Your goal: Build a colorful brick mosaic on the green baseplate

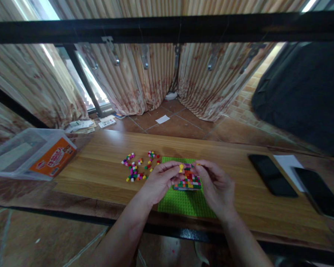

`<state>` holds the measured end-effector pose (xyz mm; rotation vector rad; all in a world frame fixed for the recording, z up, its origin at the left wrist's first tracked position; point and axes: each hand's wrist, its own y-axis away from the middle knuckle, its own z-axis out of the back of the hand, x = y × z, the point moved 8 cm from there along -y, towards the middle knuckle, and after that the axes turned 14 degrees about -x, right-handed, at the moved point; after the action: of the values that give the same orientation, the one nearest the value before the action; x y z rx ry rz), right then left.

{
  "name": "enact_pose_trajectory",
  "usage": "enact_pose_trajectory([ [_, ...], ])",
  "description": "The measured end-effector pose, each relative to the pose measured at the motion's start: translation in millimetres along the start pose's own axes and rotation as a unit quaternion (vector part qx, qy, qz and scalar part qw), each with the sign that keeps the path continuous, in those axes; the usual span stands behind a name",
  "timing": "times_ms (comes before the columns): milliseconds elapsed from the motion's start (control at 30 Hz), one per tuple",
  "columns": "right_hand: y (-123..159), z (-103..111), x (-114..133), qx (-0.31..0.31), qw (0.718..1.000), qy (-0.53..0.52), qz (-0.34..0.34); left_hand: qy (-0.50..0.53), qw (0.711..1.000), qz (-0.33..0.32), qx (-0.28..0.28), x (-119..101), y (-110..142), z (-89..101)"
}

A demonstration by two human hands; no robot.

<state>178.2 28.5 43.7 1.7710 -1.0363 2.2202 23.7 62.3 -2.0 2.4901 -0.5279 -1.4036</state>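
My left hand (163, 177) pinches a small yellow toy brick piece (181, 168) between thumb and fingers. Opposite it, my right hand (215, 185) is closed at the fingertips, with a tiny bit of yellow (198, 164) showing there. Both hands are over a green studded baseplate (180, 204). Between and below them is a block of many-coloured small bricks (189, 182), partly covered by my fingers. Loose coloured bricks (133, 170) lie scattered on the wood just left of the baseplate.
The wooden table (100, 167) holds a clear plastic box (25, 148) with an orange label at the left. Two dark phones, one nearer (272, 175) and one further right (321, 193), lie by white paper (288, 165). Curtains (144, 81) hang beyond the table.
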Motion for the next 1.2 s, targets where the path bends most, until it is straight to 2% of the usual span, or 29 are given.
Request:
enact_pose_trajectory([
  [67,-9,15,-14,-0.064,0.996,-0.01,-0.056,-0.005,1.0,-0.013,-0.023,-7,-3,10.0],
  [133,-18,26,-26,-0.093,0.991,-0.004,-0.092,-0.001,0.998,-0.027,-0.054,-15,-6,22.4],
  [300,-30,33,-48,-0.05,0.99,0.039,-0.124,0.022,0.993,-0.028,-0.11,-26,-11,44.4],
  [433,-25,25,-58,0.013,0.991,0.048,-0.128,0.032,0.993,0.006,-0.111,-21,-11,43.9],
  [633,-18,12,-59,0.075,0.991,0.069,-0.086,0.035,0.99,0.041,-0.133,-17,-11,42.1],
  [1200,-19,3,-55,0.063,0.995,0.068,-0.044,-0.059,0.988,-0.001,-0.142,-9,-17,47.4],
])
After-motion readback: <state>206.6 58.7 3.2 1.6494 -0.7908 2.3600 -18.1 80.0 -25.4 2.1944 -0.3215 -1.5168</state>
